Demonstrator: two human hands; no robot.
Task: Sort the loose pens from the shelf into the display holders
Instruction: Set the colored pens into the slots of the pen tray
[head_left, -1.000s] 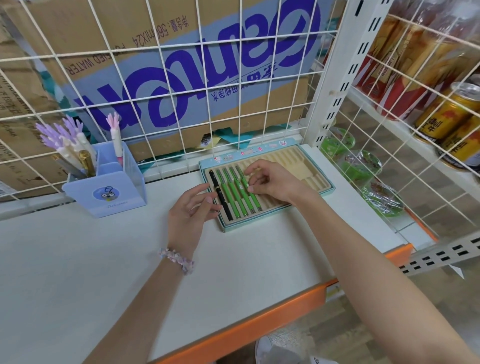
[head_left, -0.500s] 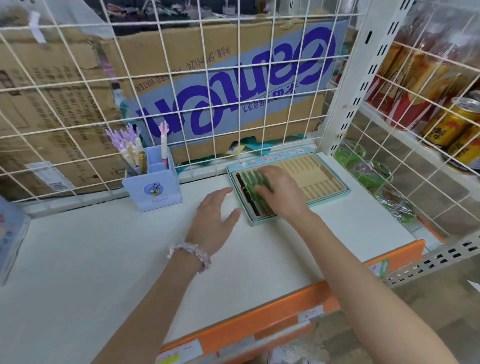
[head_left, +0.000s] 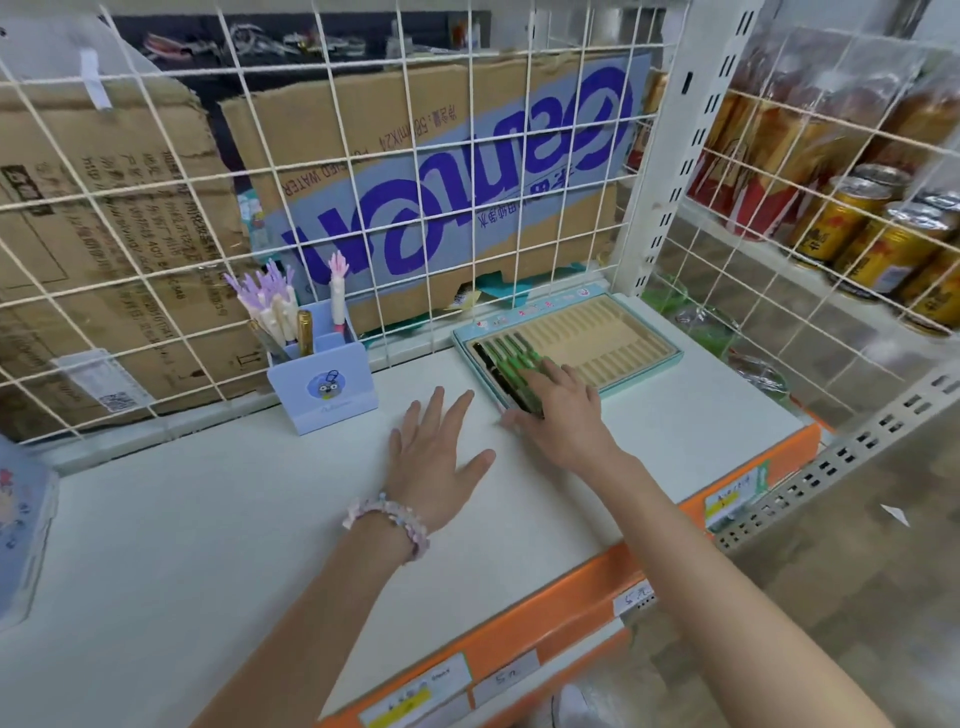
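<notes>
A teal-rimmed display tray (head_left: 641, 325) with beige slots lies at the back right of the white shelf (head_left: 208, 545). Several green pens (head_left: 511, 356) and one black pen (head_left: 488, 359) fill its left slots. My right hand (head_left: 558, 415) lies flat over the near ends of the green pens, fingers straight. My left hand (head_left: 439, 449), with a bead bracelet at the wrist, rests palm down on the shelf just left of the tray, fingers spread and holding nothing. A light-blue pen holder (head_left: 324, 387) further left holds purple-topped pens, a pink-topped pen (head_left: 338, 291) and a gold pen (head_left: 305, 332).
White wire mesh (head_left: 363, 171) backs the shelf, with cardboard boxes behind it. A white upright post (head_left: 657, 171) stands behind the tray. Cans (head_left: 852, 228) and packaged goods fill the shelf to the right. The orange shelf edge (head_left: 613, 577) carries price labels. A pale box (head_left: 21, 525) sits at far left.
My right hand slid toward the near end of the tray and flattened over the green pens. My left hand drew back from the tray and spread on the shelf. The view pulled back.
</notes>
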